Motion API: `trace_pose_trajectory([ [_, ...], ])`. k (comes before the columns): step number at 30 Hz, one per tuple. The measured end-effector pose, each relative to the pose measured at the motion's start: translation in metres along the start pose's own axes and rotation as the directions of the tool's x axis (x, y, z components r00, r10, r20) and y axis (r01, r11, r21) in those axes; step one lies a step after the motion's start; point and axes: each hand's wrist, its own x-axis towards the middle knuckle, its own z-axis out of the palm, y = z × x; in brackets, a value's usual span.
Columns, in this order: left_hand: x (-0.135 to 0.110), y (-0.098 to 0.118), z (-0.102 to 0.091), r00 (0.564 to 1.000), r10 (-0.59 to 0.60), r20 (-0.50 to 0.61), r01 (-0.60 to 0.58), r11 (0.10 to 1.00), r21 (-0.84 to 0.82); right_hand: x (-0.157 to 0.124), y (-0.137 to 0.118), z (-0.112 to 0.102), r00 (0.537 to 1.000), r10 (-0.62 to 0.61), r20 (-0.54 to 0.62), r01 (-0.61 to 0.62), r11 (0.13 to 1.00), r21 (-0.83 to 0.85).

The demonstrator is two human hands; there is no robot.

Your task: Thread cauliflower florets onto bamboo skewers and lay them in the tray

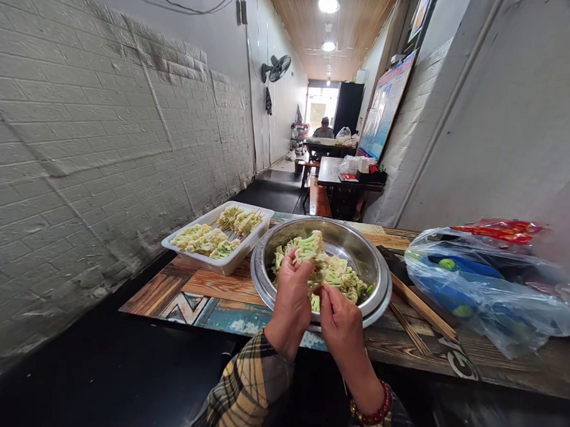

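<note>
My left hand [291,295] is closed around cauliflower florets [309,245], held up over a round steel bowl [380,287]. Just to its right, my right hand [341,316] is pinched shut on a thin wooden skewer, mostly hidden by the hand; a bit of stick shows below the wrist. The fingertips of both hands are close together. Loose cauliflower pieces [343,276] lie in the bowl beneath and behind the hands. A white plastic tray [230,264] to the left of the bowl holds skewered cauliflower [240,219] in bunches.
Bare wooden skewers [422,307] lie right of the bowl. Beyond them sits a clear plastic bag [494,285] with blue and green contents, near a red packet [506,231]. A grey brick-patterned wall [80,135] runs along the left. Another person [323,129] sits at a far table.
</note>
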Motion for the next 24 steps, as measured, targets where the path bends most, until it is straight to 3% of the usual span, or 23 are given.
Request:
trace_pose_trajectory([
  [11,-0.003,0.006,0.002,0.995,-0.049,0.086,0.045,0.998,0.04,0.002,0.001,-0.002,0.999,0.023,0.021,-0.025,0.997,0.071],
  [16,0.003,0.011,0.002,0.999,-0.05,0.002,0.05,0.998,-0.027,0.001,0.001,-0.003,0.999,0.021,0.026,-0.023,0.995,0.095],
  [24,0.009,0.014,0.001,0.999,-0.041,-0.023,0.041,0.999,0.006,0.0,0.0,-0.004,0.999,0.015,0.046,-0.019,0.996,0.089],
])
